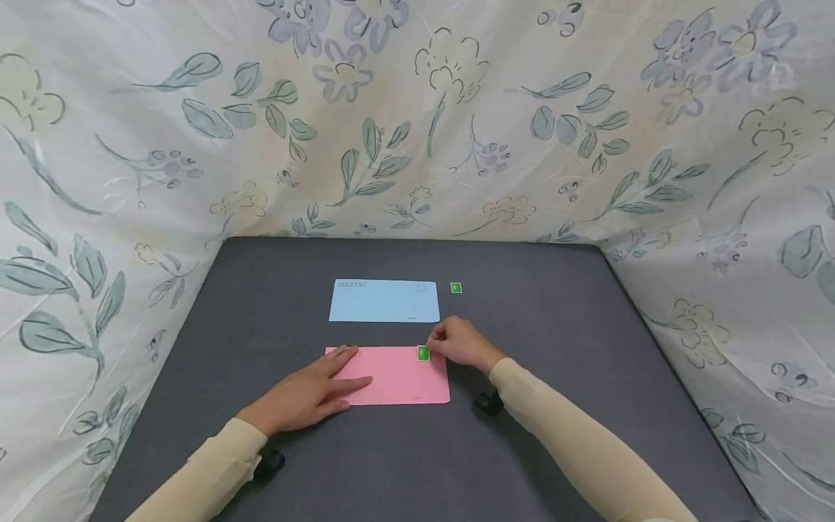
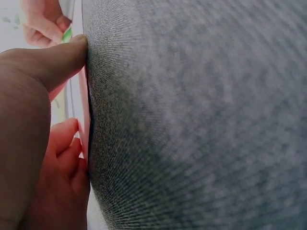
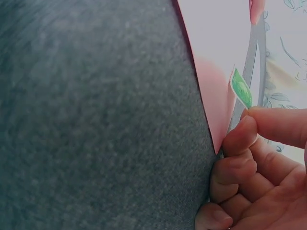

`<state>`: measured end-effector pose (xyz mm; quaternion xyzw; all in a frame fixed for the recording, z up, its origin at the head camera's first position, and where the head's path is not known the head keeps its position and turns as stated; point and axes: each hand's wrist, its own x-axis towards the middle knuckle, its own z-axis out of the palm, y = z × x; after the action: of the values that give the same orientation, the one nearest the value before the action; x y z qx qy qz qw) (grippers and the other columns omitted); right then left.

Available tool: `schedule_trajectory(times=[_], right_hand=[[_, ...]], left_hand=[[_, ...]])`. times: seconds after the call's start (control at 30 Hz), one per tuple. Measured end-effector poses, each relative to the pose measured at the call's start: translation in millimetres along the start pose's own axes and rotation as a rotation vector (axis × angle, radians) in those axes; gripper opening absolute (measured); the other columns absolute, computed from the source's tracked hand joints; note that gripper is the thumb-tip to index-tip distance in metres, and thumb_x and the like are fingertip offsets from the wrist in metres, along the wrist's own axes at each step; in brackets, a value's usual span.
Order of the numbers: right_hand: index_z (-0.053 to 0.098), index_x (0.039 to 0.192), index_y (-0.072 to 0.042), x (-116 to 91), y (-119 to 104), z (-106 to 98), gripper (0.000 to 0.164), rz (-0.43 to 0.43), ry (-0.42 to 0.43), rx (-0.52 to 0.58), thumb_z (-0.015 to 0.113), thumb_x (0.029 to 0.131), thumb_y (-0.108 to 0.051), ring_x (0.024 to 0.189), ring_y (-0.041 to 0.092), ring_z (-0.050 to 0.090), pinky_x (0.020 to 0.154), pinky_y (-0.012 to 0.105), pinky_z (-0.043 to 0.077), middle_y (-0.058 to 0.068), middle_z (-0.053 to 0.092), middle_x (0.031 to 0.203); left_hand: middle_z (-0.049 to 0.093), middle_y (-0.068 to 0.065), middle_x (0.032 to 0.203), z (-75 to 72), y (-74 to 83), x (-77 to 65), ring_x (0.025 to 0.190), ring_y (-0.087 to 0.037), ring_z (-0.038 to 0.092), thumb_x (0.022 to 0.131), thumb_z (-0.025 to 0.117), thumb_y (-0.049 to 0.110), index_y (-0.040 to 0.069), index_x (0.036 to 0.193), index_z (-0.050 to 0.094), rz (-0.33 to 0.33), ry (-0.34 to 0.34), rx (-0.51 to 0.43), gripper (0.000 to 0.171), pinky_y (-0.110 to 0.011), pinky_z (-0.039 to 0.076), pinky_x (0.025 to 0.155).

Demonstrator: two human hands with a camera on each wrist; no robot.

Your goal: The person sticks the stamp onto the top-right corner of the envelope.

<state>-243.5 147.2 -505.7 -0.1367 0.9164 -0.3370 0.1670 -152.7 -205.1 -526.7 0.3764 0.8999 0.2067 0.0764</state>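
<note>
A pink envelope lies flat on the dark table. My left hand rests on its left part with the fingers spread. Between thumb and index finger, my right hand pinches a small green stamp by its edge, over the envelope's upper right corner. In the right wrist view the stamp stands tilted up from the pink paper. The left wrist view shows the left thumb at the envelope's near edge.
A light blue envelope lies behind the pink one. Right of it is a second green stamp. The dark grey table is enclosed by a flower-printed curtain at the back and sides.
</note>
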Motion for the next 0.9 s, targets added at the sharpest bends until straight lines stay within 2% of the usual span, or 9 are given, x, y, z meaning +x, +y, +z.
schedule_trajectory(times=[0.6,0.9], right_hand=[[0.082,0.089,-0.012,0.9,-7.5,5.8,0.013,0.028,0.019,-0.021,0.075,0.1,-0.015,0.069,0.015,0.057,0.06,0.029,0.044,-0.003,0.071,0.081],[0.081,0.085,-0.013,3.6,-6.8,7.7,0.015,-0.007,0.021,-0.046,0.075,0.099,-0.014,0.065,0.013,0.056,0.058,0.028,0.043,-0.004,0.07,0.078]], left_hand=[[0.026,-0.015,0.177,1.3,1.1,-0.4,0.161,-0.038,0.028,0.107,0.072,0.035,0.034,0.163,0.053,-0.003,0.002,-0.007,0.059,-0.061,0.041,0.118],[0.026,-0.015,0.177,3.1,0.6,-0.7,0.161,-0.038,0.028,0.107,0.072,0.034,0.034,0.162,0.054,-0.001,0.013,-0.013,0.059,-0.062,0.041,0.118]])
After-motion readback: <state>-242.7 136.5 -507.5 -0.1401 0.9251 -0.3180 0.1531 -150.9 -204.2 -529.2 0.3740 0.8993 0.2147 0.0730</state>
